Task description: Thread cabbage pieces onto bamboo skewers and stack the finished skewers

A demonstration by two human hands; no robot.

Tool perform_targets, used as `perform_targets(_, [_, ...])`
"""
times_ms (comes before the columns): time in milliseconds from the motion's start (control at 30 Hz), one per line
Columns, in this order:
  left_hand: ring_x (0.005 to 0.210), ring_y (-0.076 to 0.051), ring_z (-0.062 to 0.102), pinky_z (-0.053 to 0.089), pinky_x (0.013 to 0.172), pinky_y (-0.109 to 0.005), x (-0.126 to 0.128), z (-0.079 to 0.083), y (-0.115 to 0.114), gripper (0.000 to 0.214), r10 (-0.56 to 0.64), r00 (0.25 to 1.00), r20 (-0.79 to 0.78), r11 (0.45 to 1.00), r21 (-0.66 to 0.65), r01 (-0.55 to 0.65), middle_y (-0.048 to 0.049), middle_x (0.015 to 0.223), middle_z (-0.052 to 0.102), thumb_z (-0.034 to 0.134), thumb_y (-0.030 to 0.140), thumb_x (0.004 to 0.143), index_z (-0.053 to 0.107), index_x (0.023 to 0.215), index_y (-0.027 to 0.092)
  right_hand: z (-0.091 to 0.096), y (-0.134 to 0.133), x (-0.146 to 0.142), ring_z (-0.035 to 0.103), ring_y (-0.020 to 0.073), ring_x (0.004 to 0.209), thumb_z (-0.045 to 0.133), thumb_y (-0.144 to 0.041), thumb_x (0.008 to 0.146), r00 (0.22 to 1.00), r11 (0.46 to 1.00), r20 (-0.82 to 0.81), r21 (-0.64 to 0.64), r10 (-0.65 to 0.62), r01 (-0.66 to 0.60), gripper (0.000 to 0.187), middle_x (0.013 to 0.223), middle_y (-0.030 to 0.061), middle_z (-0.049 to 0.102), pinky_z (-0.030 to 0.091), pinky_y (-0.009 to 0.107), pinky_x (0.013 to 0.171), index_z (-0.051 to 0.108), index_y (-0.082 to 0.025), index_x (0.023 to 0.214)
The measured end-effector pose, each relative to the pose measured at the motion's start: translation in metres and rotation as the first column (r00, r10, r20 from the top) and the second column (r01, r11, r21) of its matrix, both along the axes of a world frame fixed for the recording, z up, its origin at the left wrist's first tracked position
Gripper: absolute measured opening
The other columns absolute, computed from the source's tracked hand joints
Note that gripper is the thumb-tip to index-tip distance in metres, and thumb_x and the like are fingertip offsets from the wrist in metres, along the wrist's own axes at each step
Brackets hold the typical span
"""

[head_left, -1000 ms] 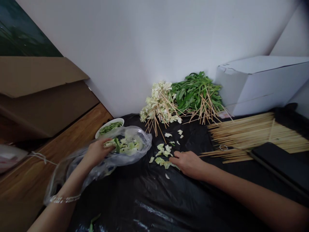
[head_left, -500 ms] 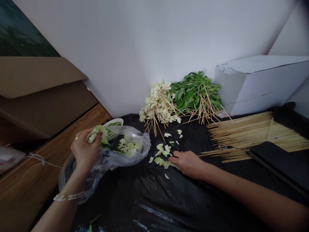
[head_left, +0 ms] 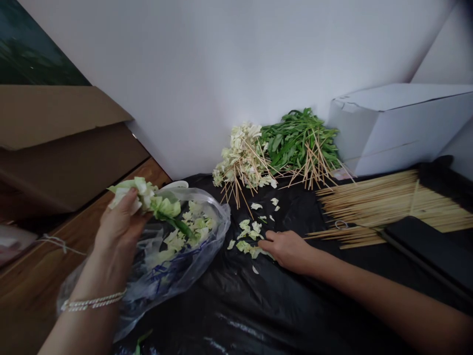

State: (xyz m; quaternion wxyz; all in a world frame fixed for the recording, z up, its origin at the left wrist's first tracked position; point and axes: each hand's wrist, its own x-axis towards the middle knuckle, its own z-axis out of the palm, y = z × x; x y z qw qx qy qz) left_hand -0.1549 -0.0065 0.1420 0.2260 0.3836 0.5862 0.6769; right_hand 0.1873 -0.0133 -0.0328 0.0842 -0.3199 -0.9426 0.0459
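My left hand [head_left: 117, 228] is raised above a clear plastic bag [head_left: 173, 256] and is closed on a handful of cabbage pieces [head_left: 146, 196]. More cut cabbage lies inside the bag. My right hand [head_left: 287, 249] rests on the black plastic sheet [head_left: 258, 305], fingers curled over a small pile of loose cabbage pieces [head_left: 248, 236]; whether it grips any is hidden. A beaded bracelet circles my left wrist.
Skewered cabbage [head_left: 240, 158] and skewered greens [head_left: 299, 140] lie against the wall. A bundle of bamboo skewers [head_left: 384, 207] lies at the right, by a white box [head_left: 399, 125] and a black flat object [head_left: 432, 249]. A cardboard box [head_left: 62, 143] and a white bowl [head_left: 177, 185] are left.
My left hand came up out of the bag with a handful of cabbage and rose higher to the left. My right hand stayed on the loose pieces.
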Motion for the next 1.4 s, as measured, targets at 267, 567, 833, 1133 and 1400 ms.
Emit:
perform_targets(267, [0.108,-0.020,0.062,0.060,0.074,-0.030,0.060,0.009,-0.013,0.011,-0.174,0.969,0.178,0.985,0.030,0.171,-0.0001,0.116,0.068,0.060,0.022,0.087,0.066,0.095,0.026,0.004,-0.002,0.000,0.054,0.0123,0.064,0.042,-0.017,0.094,1.000,1.000,0.009,-0.003,0.002,-0.002,0.019,0.093,0.0046,0.061,0.019,0.029,0.051,0.059,-0.021,0.102])
perform_targets(567, [0.064,-0.013,0.064,0.054,0.058,-0.025,0.141,-0.043,-0.017,0.041,-0.606,0.749,0.266,0.722,-0.211,0.659,-0.0019,0.081,0.069,0.086,0.034,0.061,0.064,0.092,0.018,0.027,0.033,0.033,0.062,0.0165,0.090,0.034,-0.027,0.101,0.864,0.889,-0.218,-0.048,-0.454,0.455,0.031,0.100,0.0050,0.069,0.039,0.026,0.073,0.064,-0.021,0.107])
perform_targets(833, [0.100,-0.025,0.066,0.050,0.087,-0.040,0.173,-0.113,0.003,0.075,-0.701,0.694,-0.168,0.681,-0.449,0.579,-0.0112,0.108,0.068,0.087,0.032,0.058,0.054,0.124,0.020,0.029,0.048,0.052,0.062,0.0170,0.091,0.037,-0.030,0.100,0.795,0.858,-0.354,-0.047,-0.493,0.511,0.031,0.100,0.0045,0.070,0.040,0.026,0.078,0.067,-0.021,0.105])
perform_targets(1133, [0.069,-0.019,0.058,0.042,0.066,-0.031,0.141,-0.096,-0.023,0.032,-0.632,0.304,-0.712,0.775,-0.587,0.236,-0.0042,0.073,0.064,0.060,0.047,0.084,0.064,0.069,0.020,0.035,0.035,0.040,0.061,0.0158,0.084,0.036,-0.030,0.100,0.846,0.881,-0.265,-0.027,-0.462,0.473,0.032,0.097,0.0044,0.069,0.036,0.026,0.070,0.066,-0.022,0.106])
perform_targets(1400, [0.078,-0.021,0.060,0.038,0.066,-0.028,0.132,-0.110,-0.047,0.006,-0.785,0.147,-0.602,0.619,-0.769,0.162,-0.0025,0.080,0.066,0.064,0.027,0.076,0.068,0.076,0.023,0.034,0.015,0.024,0.058,0.0142,0.079,0.037,-0.024,0.098,0.938,0.975,-0.277,0.019,-0.209,0.223,0.030,0.092,0.0046,0.067,0.033,0.026,0.065,0.065,-0.020,0.104])
